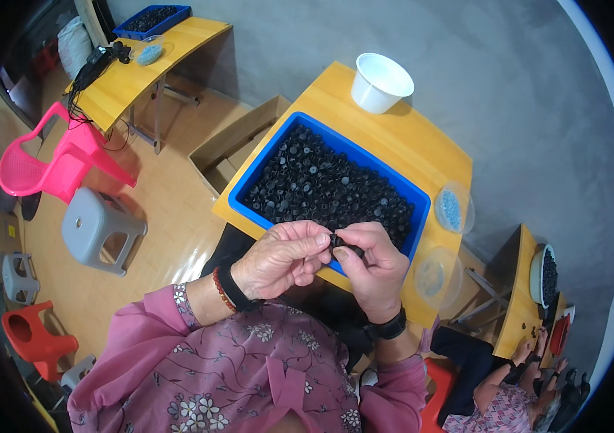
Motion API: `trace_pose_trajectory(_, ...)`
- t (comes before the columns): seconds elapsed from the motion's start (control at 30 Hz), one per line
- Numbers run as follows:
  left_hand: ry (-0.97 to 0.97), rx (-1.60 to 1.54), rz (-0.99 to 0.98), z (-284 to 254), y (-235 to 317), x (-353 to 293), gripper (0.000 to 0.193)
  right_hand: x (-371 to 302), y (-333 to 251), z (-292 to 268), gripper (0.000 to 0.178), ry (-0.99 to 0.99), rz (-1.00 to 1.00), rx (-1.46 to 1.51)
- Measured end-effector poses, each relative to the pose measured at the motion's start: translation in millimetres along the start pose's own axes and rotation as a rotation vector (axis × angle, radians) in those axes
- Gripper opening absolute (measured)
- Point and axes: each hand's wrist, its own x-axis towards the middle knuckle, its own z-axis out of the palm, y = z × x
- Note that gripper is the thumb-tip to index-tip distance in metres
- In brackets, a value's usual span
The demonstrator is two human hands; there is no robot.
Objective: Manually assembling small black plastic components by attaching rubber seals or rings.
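Over the near edge of a blue tray (414, 249), my two hands meet fingertip to fingertip. My right hand (377, 265) pinches a small black round cap (341, 244) between thumb and fingers. Thumb and forefinger of my left hand (285, 258) are pressed together right beside the cap; what they hold, if anything, is too small to make out. A heap of similar black caps (314, 177) fills the tray.
A white tub (380, 83) stands at the table's far corner. On the right side are a clear dish of small blue pieces (449, 209) and another clear dish (433, 278). A cardboard box (238, 144) sits left of the table. Another person (502, 390) works at the lower right.
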Motion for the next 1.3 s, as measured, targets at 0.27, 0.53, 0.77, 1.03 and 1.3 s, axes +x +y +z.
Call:
trace_pose_trajectory(0.27,0.054,0.201,0.101,4.8,3.3,-1.6,0.018,-0.2,0.5,-2.9,0.024,-0.083,0.151,0.17)
trace_pose_trajectory(0.53,0.068,0.235,0.061,2.1,4.0,-1.2,0.02,0.1,3.4,-3.1,0.022,-0.101,0.212,0.205)
trace_pose_trajectory(0.77,0.063,0.248,0.076,-1.7,2.8,-1.8,0.02,-1.4,3.6,-0.9,0.015,-0.101,0.198,0.113)
trace_pose_trajectory(1.03,0.072,0.245,0.12,4.9,3.3,-4.7,0.019,-5.4,6.8,0.2,0.017,-0.079,0.145,0.13)
trace_pose_trajectory(1.3,0.071,0.294,0.158,0.5,1.2,-3.1,0.019,-3.4,7.4,1.5,0.021,-0.098,0.187,0.226)
